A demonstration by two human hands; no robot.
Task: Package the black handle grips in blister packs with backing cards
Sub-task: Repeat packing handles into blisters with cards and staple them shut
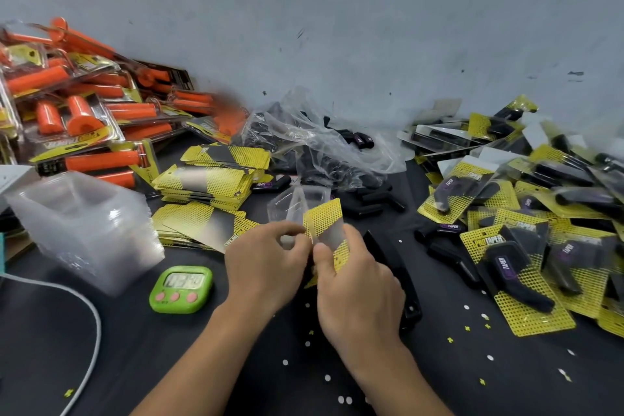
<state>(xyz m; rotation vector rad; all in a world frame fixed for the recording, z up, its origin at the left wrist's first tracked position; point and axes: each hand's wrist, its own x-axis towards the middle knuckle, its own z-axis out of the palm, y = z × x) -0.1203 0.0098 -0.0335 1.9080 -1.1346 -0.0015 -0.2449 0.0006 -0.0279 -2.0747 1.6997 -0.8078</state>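
My left hand [266, 263] and my right hand [354, 284] meet over the middle of the black table. Together they pinch a yellow dotted backing card [326, 218] against a clear blister shell [297, 204] that sticks up behind the card. Whether a grip sits in the shell I cannot tell. Loose black handle grips [368, 204] lie just beyond my hands. More grips fill a crumpled clear bag [314, 145] at the back. Stacks of backing cards [209, 186] lie to the left of my hands.
Finished black-grip packs [520, 246] pile up at the right. Orange-grip packs [77, 111] heap at the back left. A stack of empty clear blisters [84, 223], a green timer [181, 289], a white cable [87, 307] and a black stapler [401, 280] surround my hands.
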